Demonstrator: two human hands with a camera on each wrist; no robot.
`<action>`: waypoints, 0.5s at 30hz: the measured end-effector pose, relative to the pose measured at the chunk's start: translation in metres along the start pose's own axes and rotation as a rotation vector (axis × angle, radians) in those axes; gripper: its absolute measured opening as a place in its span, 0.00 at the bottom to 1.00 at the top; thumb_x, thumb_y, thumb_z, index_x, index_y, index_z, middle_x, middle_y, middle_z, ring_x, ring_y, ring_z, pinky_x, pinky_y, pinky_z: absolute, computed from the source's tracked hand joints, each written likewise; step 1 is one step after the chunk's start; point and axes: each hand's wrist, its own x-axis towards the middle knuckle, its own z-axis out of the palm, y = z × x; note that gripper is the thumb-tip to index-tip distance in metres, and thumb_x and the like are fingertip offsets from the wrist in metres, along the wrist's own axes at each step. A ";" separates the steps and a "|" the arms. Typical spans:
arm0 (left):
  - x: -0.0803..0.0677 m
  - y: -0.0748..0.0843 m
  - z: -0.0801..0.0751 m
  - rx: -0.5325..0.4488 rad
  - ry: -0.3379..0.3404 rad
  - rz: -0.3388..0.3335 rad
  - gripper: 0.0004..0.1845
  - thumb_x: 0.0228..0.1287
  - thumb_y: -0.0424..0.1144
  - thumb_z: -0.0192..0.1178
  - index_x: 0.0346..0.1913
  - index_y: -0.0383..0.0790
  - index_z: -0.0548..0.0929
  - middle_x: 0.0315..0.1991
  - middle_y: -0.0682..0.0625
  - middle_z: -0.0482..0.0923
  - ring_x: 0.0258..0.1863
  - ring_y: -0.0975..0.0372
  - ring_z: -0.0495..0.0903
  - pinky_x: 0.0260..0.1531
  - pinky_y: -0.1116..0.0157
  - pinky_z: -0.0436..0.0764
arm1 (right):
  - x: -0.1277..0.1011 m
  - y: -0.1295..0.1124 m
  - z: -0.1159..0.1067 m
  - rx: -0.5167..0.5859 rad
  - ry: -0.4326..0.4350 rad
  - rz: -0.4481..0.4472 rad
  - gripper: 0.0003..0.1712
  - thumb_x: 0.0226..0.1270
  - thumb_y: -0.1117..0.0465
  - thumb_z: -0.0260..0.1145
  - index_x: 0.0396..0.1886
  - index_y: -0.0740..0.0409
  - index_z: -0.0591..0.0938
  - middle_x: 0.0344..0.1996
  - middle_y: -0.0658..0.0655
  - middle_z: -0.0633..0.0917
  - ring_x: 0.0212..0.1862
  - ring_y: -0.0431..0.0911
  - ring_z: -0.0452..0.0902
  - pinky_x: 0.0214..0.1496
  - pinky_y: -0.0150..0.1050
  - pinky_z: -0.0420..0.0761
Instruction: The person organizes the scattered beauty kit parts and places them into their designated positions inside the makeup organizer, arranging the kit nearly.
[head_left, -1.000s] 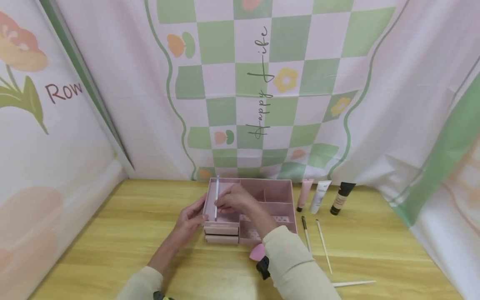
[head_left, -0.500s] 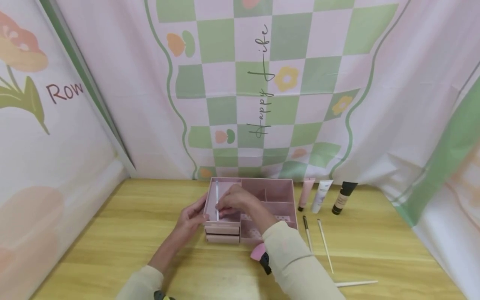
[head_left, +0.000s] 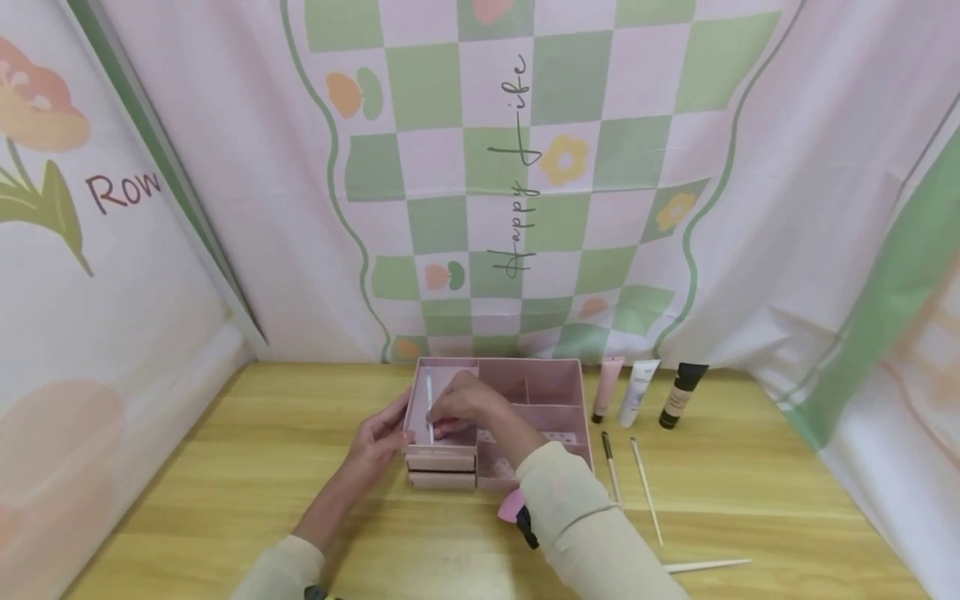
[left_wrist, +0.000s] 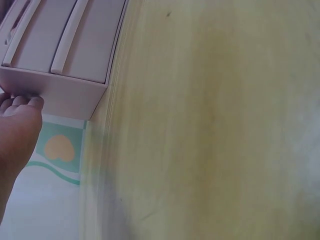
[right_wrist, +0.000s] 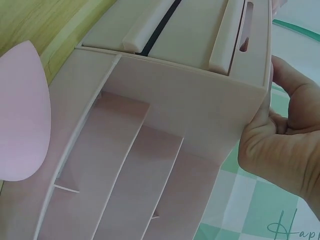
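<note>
A pink makeup organizer (head_left: 528,363) stands at the back of the table, with two drawers at its front left and several divided compartments. My right hand (head_left: 461,402) reaches into its shallow top-left tray and pinches a thin white makeup brush (head_left: 430,390) lying lengthwise along the tray. That brush is hidden in the right wrist view, where my right hand (right_wrist: 285,125) shows beyond the organizer's edge. My left hand (head_left: 375,440) grips the organizer's left side, thumb over the rim near the front corner. In the left wrist view, its fingers (left_wrist: 20,102) lie against the side wall.
A pink teardrop makeup sponge (head_left: 512,505) sits before the organizer. To the right stand a pink tube (head_left: 607,390), a white tube (head_left: 638,393) and a black-and-beige tube (head_left: 682,397). Nearby lie a dark-tipped brush (head_left: 611,468), a thin white brush (head_left: 647,492) and a pale handle (head_left: 708,566).
The white brush, pinched by my right hand, has lowered into the tray and its far end no longer reaches past the back rim. The left hand stays in place.
</note>
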 end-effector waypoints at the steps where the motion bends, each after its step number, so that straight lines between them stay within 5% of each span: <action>1: 0.000 0.000 0.000 -0.001 0.001 -0.006 0.39 0.65 0.26 0.49 0.75 0.25 0.44 0.78 0.34 0.37 0.77 0.46 0.38 0.67 0.81 0.63 | 0.000 0.000 0.000 -0.006 0.005 -0.001 0.07 0.54 0.72 0.68 0.32 0.73 0.86 0.09 0.51 0.79 0.15 0.38 0.77 0.19 0.23 0.80; 15: 0.001 0.000 0.001 0.008 0.011 -0.006 0.38 0.64 0.25 0.48 0.74 0.24 0.44 0.79 0.34 0.37 0.77 0.46 0.40 0.67 0.81 0.62 | -0.001 0.000 0.001 0.006 0.024 -0.008 0.06 0.53 0.72 0.68 0.32 0.73 0.86 0.12 0.55 0.83 0.15 0.39 0.78 0.20 0.24 0.81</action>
